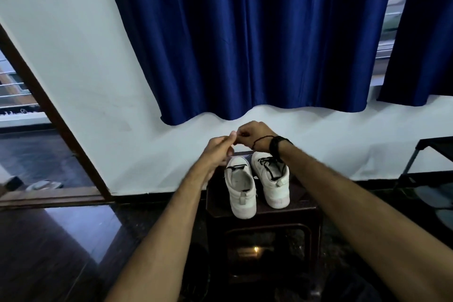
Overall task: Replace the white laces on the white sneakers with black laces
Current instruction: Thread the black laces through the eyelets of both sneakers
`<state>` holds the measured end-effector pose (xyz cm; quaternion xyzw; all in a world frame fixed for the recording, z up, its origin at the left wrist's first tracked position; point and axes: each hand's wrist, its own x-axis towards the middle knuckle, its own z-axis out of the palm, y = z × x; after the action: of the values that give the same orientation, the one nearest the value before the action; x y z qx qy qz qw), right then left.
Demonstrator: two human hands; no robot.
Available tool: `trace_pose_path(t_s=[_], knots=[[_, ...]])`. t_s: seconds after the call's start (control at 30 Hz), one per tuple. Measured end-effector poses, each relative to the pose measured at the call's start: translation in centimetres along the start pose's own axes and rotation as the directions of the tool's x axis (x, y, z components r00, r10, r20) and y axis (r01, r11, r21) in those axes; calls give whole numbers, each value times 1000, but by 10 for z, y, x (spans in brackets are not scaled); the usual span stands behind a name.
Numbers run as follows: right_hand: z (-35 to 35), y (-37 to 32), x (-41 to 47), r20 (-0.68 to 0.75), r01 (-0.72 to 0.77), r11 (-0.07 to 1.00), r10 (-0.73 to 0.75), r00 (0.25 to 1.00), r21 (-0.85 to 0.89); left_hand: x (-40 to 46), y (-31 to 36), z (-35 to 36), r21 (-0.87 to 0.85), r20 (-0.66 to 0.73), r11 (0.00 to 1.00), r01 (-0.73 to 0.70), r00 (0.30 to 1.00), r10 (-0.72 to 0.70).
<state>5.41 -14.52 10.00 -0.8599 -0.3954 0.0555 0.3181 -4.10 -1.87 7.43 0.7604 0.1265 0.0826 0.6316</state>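
Left hand (218,148): fingers curled, fingertips meeting the right hand's; what they pinch is too small to tell.
Left sneaker (241,190): on the dark worktop (304,201), black lace only at top.
Right sneaker (273,179): beside it, black-laced.
Right hand (255,136): curled, pinching likewise.

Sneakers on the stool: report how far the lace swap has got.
Done, it seems: the right sneaker carries black lacing up its front. In hand: the left sneaker shows black lace only near its toe, and the left hand and right hand meet above it, pinching something too small to identify. Left: lacing the rest of that shoe.
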Motion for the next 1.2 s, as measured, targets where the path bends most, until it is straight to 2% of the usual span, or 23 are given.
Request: trace_pose_path(t_s=[0.07,0.13,0.23,0.27,0.3,0.33,0.37,0.4,0.47,0.6,0.63,0.7,0.77,0.83,0.93,1.03,1.1,1.2], knots=[[-7,11,-5,27,21,996,-23,999,87,1,-12,-21,184,-98,983,-19,994,37],[-10,23,-12,104,23,977,-46,993,212,6,-26,-40,225,-191,974,11,981,33],[-1,35,-9,106,41,984,-60,993,171,13,-45,-46,396,-236,916,62,971,36],[5,35,-6,91,76,988,-89,992,134,15,-47,-41,381,-219,924,33,974,56],[13,34,-2,61,119,988,-125,990,98,16,-46,-33,236,-183,972,7,982,37],[22,31,2,19,154,986,-156,988,63,16,-41,-22,17,-117,1000,-3,993,5],[31,28,6,-35,172,984,-170,985,40,17,-38,-13,-149,-43,989,15,999,-22],[38,25,8,-92,172,985,-169,981,27,19,-36,-5,-235,8,971,42,999,-42],[47,26,12,-163,145,989,-137,977,37,23,-38,0,-145,44,984,101,994,-95],[60,54,11,-129,-15,999,21,991,47,32,-56,-15,196,-98,972,131,989,-114],[65,63,10,-110,-94,996,95,989,7,33,-60,-18,308,-169,944,122,983,-72],[79,75,12,-68,-236,950,227,972,-203,39,-67,-12,464,-294,880,100,955,46],[91,79,16,-35,-308,869,320,947,-388,49,-74,1,540,-327,840,57,934,147],[97,75,21,-47,-339,827,357,933,-448,58,-77,19,585,-301,811,27,935,186],[94,84,25,-48,-401,824,418,907,-401,65,-86,40,768,-190,641,14,960,206],[82,110,26,89,-424,855,467,880,-299,59,-107,46,896,-163,443,27,949,272],[79,127,25,178,-401,891,439,881,-213,57,-120,46,890,-227,452,63,920,319],[84,135,21,167,-388,902,419,893,-190,59,-125,47,880,-261,469,69,896,358]])
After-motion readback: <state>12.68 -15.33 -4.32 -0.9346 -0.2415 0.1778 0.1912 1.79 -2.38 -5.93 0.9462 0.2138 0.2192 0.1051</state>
